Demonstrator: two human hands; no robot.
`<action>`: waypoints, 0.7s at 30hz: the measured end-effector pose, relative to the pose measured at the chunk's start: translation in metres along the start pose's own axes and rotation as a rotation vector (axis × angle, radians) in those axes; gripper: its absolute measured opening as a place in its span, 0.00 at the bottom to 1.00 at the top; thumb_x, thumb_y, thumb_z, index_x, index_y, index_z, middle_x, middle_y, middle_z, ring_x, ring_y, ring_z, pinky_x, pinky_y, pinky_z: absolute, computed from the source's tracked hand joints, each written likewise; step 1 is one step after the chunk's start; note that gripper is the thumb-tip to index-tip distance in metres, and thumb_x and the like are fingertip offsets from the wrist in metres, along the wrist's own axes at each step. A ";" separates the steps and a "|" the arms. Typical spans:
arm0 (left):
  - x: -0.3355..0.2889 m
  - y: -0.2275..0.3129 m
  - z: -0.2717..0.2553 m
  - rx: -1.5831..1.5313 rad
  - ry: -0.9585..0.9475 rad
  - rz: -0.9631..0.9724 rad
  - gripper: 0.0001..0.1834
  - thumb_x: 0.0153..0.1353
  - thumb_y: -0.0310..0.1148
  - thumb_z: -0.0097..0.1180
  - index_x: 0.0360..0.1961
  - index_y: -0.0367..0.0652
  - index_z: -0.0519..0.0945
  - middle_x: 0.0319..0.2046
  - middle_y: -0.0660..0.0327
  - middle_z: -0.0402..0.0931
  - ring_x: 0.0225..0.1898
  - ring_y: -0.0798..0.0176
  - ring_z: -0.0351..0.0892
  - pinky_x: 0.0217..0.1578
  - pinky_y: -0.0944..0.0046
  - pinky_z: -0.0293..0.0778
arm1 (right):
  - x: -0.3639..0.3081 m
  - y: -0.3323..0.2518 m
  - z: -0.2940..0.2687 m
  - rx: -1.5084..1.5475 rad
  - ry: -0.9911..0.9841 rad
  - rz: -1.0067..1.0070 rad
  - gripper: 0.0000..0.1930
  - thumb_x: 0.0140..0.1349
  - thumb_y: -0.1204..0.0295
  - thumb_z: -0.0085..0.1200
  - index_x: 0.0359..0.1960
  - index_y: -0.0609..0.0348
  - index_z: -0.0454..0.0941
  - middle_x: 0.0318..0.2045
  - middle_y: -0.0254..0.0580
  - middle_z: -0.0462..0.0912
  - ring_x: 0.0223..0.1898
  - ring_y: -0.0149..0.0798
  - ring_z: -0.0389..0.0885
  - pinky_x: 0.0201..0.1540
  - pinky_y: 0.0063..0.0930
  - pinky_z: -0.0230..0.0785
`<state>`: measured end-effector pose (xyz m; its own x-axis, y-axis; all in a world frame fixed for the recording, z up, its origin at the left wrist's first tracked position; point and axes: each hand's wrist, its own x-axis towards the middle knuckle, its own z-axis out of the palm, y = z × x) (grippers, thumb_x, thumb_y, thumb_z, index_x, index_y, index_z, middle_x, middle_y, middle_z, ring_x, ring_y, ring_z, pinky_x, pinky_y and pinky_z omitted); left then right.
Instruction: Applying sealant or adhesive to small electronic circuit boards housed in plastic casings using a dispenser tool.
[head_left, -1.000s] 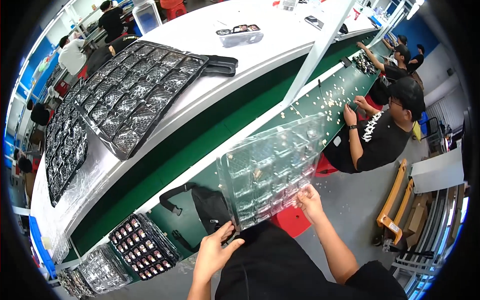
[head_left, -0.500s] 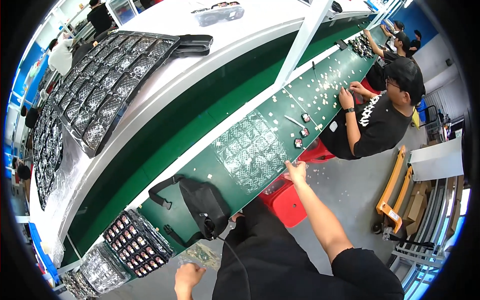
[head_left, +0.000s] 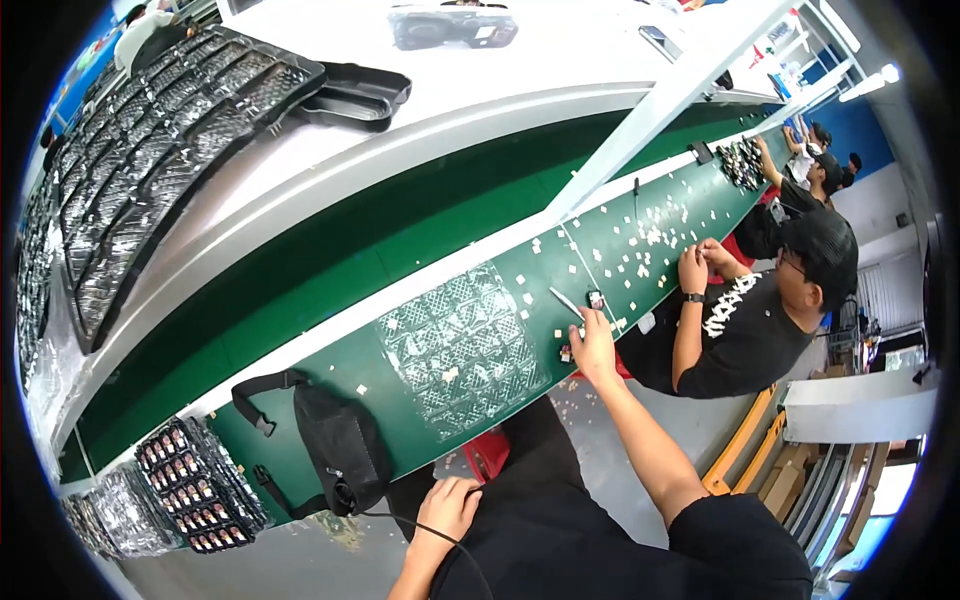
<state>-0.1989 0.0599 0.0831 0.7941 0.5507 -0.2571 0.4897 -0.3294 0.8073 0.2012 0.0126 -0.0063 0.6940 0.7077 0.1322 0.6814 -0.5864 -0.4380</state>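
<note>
- Green table (head_left: 392, 425): main work surface. Step in hand, as judged: picking at the small pieces on its near edge, beside the tray.
- Seated co-worker (head_left: 750, 335): works farther along the same edge; what the fingers there hold is too small to identify.
- Clear multi-cell tray (head_left: 460, 345): lies flat on the green table, in front of the person, between bag and pieces. Glare and transparency obscure its cells; their contents cannot be confirmed.
- Black waist bag (head_left: 340, 445): left of the tray, strap loose.
- Stack of black trays (head_left: 195, 490): at far left, its top cells filled; the lower layers are hidden.
- Right hand (head_left: 597, 350): extended past the tray, fingers partly bent. Contact or grip cannot be told. The next move calls for a light thumb-and-finger closure, clear of the pen.
- Left hand (head_left: 450, 503): near the lap, loosely curled, cable (head_left: 430, 530) crossing at the wrist. Its palm is hidden; a hold cannot be told.
- Silver pen-like tool (head_left: 567, 301): just beyond the right fingertips.
- Small black pieces (head_left: 597, 299): one at the right fingertips, others beside the thumb side, partly covered; exact count unclear.
- Pale chips (head_left: 650, 237): scattered; material indistinct.
</note>
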 end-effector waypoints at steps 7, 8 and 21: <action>0.117 -0.023 0.056 0.277 0.360 0.152 0.21 0.60 0.34 0.68 0.55 0.44 0.82 0.62 0.52 0.74 0.70 0.40 0.65 0.69 0.36 0.60 | 0.075 0.018 0.033 -0.314 -0.102 -0.284 0.06 0.63 0.70 0.60 0.37 0.58 0.82 0.39 0.42 0.80 0.45 0.50 0.77 0.51 0.44 0.69; 0.128 -0.028 0.063 0.314 0.358 0.144 0.23 0.60 0.35 0.68 0.57 0.45 0.81 0.64 0.52 0.73 0.71 0.38 0.63 0.70 0.35 0.57 | 0.077 0.018 0.035 -0.297 -0.100 -0.311 0.05 0.64 0.71 0.60 0.39 0.58 0.81 0.39 0.43 0.81 0.45 0.49 0.77 0.51 0.44 0.68; 0.158 -0.050 0.108 0.659 0.567 0.142 0.35 0.50 0.45 0.73 0.60 0.44 0.80 0.67 0.51 0.71 0.73 0.40 0.61 0.72 0.39 0.55 | -0.005 0.041 -0.008 0.318 0.122 -0.424 0.08 0.66 0.75 0.62 0.43 0.65 0.78 0.36 0.49 0.78 0.33 0.47 0.80 0.35 0.37 0.72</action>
<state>-0.0592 0.0802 -0.0556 0.6507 0.7111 0.2663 0.6471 -0.7028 0.2957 0.2278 -0.0183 -0.0182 0.4082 0.7944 0.4498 0.8168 -0.0978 -0.5685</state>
